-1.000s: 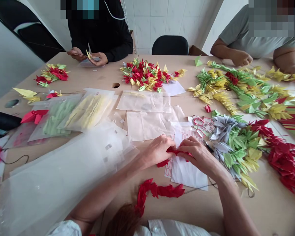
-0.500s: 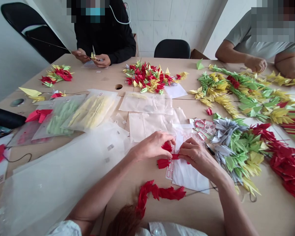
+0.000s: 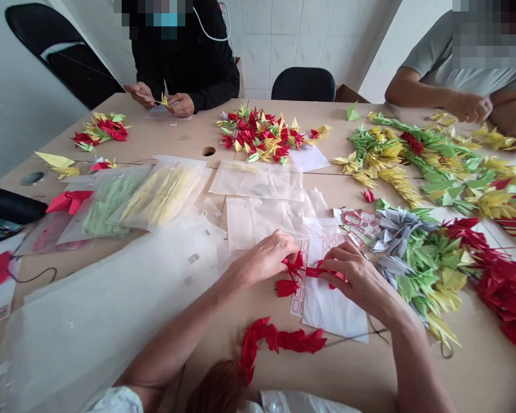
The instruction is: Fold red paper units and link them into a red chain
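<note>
My left hand (image 3: 264, 259) pinches a red folded paper crane (image 3: 290, 274) just above the table. My right hand (image 3: 355, 275) is closed on another red paper piece (image 3: 327, 272) right beside it; the two pieces nearly touch. Both hands hover over a white sheet (image 3: 333, 307) and a sheet of red-bordered labels (image 3: 300, 287). A string of red cranes (image 3: 279, 339) lies on the table close to my body.
Clear plastic bags (image 3: 155, 198) cover the left and middle of the wooden table (image 3: 361, 367). Piles of green, yellow, grey and red cranes (image 3: 430, 258) lie at the right, another heap (image 3: 262, 135) at the far middle. Two other people work at the far side.
My hands have drawn slightly apart; the red pieces show more between them. The view has shifted a little downward and to the left.
</note>
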`<state>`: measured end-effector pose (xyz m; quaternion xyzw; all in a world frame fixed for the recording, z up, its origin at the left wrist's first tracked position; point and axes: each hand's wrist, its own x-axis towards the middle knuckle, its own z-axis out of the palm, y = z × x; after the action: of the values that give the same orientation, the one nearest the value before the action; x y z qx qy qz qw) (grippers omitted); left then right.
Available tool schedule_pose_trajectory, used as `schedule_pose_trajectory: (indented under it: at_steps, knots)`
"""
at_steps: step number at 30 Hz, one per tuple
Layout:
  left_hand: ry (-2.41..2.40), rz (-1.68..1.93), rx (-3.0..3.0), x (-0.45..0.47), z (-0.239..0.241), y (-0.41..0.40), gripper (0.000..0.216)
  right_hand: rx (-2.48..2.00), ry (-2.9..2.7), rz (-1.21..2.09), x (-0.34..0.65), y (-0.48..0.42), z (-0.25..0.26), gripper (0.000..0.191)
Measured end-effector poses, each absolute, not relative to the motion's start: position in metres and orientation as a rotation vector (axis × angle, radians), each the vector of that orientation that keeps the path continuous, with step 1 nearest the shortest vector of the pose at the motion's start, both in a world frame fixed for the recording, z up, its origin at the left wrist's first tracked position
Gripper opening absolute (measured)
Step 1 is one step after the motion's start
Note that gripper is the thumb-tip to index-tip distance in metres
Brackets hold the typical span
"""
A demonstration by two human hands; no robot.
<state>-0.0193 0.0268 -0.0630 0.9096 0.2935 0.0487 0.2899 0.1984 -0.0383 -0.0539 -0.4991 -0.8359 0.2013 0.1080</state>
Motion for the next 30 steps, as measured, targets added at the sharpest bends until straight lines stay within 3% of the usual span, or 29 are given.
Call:
schedule_pose_trajectory:
  at_steps: [9, 14, 18, 26, 30]
  knots:
    - [0.777, 0.262, 2.254, -0.018, -0.053, 0.033, 0.012, -1.486, -2.480, 0.642, 0.204, -0.040, -0.059, 0.016]
    - [0.798, 0.362, 2.203, -0.012, -0.052, 0.031, 0.009, -1.532, -2.265, 0.635, 0.194, -0.038, -0.057, 0.046]
    - [0.781, 0.413, 2.209, -0.009, -0.053, 0.028, 0.009, -1.549, -2.056, 0.788, 0.181, -0.037, -0.056, 0.019]
    - [0.583, 0.362, 2.275, -0.011, -0.054, 0.035, 0.013, -1.419, -1.985, 0.870, 0.174, -0.036, -0.057, 0.030]
    - [0.569, 0.352, 2.211, -0.013, -0.051, 0.036, 0.005, -1.398, -2.000, 0.883, 0.178, -0.032, -0.062, 0.028]
